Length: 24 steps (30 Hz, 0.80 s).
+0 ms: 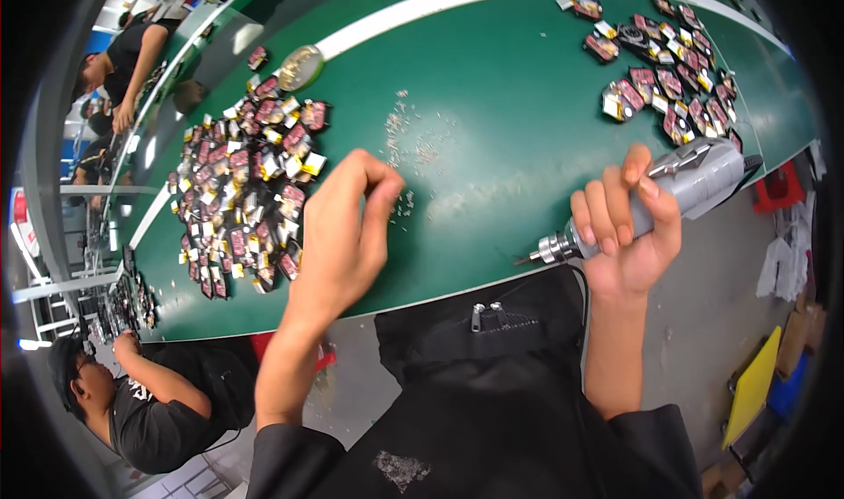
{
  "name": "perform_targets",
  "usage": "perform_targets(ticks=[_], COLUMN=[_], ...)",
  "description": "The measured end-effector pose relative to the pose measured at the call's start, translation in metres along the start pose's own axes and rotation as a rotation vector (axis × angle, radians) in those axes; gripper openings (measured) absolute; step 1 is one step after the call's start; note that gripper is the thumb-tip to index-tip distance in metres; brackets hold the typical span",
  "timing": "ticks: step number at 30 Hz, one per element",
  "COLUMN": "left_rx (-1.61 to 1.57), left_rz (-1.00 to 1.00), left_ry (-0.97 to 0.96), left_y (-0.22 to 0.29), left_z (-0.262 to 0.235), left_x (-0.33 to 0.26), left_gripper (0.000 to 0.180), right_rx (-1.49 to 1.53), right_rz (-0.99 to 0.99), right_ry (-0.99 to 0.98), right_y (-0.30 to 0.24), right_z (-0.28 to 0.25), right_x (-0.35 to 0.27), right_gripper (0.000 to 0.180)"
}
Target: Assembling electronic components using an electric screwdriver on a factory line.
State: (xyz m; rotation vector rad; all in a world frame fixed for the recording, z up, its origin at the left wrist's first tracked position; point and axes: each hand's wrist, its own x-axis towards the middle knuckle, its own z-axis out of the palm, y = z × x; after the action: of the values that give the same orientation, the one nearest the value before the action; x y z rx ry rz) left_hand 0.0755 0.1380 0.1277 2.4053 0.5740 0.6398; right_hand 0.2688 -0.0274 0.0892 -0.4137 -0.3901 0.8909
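The green table (492, 77) ran into the dark rim at right. Leftward lay a heap of small black-and-pink devices (237, 191), many partly buried. A grey power tool (703, 178) was gripped in the right hand (633, 218) above the near edge. The left hand (347, 231) was curled, fingertips hidden; whether it pinched anything, I couldn't tell. Beside the heap, a round container (301, 68) held indistinct contents. Tiny pale pieces (426, 153) lay scattered.

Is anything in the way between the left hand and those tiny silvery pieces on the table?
Nothing visible is. The left hand is right beside the tiny silvery pieces. The electric screwdriver is off to the right, in the right hand.
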Motion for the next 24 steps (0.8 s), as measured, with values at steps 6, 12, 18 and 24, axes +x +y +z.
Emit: perform_targets(ticks=[6,12,18,24], left_rx=[-0.691,-1.212,-1.264,-1.463], left_rz=[-0.203,-0.315,-0.357,-0.298], left_ry=[0.128,0.114,0.126,0.066], left_y=[0.03,0.045,0.049,0.042], left_z=[0.042,0.056,0.062,0.068], left_x=[-0.035,-0.042,-0.047,-0.047], left_gripper=[0.006,0.023,0.027,0.021], right_rx=[0.137,0.182,0.168,0.184], right_rz=[-0.096,-0.186,-0.196,-0.223], right_ry=[-0.12,-0.083,-0.023,-0.005], right_y=[0.0,0.003,0.008,0.006], right_z=[0.039,0.054,0.056,0.054], right_x=[0.007,0.004,0.002,0.001], right_gripper=[0.01,0.012,0.011,0.01])
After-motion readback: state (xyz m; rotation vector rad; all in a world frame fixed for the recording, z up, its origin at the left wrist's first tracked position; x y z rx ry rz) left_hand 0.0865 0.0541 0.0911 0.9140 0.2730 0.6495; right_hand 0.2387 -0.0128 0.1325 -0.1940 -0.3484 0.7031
